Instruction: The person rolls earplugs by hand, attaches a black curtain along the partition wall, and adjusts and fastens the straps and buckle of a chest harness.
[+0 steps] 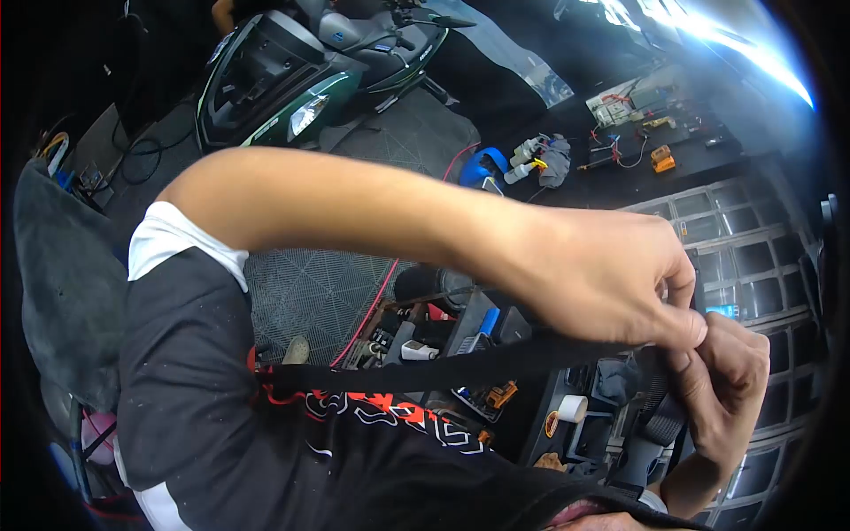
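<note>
While left hand pinches black strap, right hand curls alongside — fingers bent (grip hidden, unclear).

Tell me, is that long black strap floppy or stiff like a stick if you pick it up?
The black strap would probably be floppy, because it looks thin, like cloth. It might feel light for its length, since it's only a narrow band. It likely wouldn't roll, because it looks flat.

Grey patterned floor; thin red hose lying across.
</note>
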`<action>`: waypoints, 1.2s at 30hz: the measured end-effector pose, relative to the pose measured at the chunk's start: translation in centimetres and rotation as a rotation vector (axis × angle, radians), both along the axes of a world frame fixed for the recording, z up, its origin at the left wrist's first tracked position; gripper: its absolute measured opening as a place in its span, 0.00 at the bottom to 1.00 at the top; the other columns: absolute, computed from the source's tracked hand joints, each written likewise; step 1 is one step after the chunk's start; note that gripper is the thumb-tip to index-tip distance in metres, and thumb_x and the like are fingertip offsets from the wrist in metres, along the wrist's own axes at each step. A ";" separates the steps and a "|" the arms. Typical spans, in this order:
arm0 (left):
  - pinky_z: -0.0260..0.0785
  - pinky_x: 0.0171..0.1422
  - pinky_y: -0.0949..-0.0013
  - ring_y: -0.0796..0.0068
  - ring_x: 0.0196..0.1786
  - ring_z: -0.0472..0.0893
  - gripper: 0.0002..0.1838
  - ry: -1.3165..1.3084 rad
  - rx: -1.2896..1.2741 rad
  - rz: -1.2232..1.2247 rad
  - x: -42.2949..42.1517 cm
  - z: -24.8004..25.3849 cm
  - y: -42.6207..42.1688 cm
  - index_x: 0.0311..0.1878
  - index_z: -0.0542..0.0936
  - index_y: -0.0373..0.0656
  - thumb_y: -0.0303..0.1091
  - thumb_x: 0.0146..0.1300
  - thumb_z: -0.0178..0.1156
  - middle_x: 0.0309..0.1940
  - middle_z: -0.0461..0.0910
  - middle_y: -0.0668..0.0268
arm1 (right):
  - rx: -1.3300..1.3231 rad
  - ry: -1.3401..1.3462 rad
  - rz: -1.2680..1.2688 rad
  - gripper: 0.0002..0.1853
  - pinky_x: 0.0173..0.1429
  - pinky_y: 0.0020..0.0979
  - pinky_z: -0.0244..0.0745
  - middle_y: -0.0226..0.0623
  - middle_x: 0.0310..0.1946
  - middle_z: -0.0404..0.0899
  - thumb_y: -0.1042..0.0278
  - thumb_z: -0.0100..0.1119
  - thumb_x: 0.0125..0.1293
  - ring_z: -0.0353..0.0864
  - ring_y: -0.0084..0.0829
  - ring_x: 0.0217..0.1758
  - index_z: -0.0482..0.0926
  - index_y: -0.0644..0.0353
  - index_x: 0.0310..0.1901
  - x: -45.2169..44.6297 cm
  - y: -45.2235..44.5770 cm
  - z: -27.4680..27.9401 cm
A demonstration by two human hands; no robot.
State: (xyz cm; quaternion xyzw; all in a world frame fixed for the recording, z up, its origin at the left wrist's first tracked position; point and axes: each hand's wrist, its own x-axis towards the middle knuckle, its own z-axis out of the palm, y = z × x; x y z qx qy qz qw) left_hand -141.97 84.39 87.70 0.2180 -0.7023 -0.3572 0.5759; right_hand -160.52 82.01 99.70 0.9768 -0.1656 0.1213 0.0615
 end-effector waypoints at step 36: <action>0.70 0.45 0.51 0.45 0.41 0.80 0.09 0.122 -0.150 -0.079 -4.5 -8.7 5.6 0.45 0.73 0.34 0.32 0.77 0.51 0.34 0.78 0.50 | 0.027 0.702 -0.081 0.13 0.28 0.34 0.74 0.33 0.24 0.77 0.64 0.67 0.50 0.81 0.31 0.26 0.81 0.60 0.37 -0.9 6.8 -2.5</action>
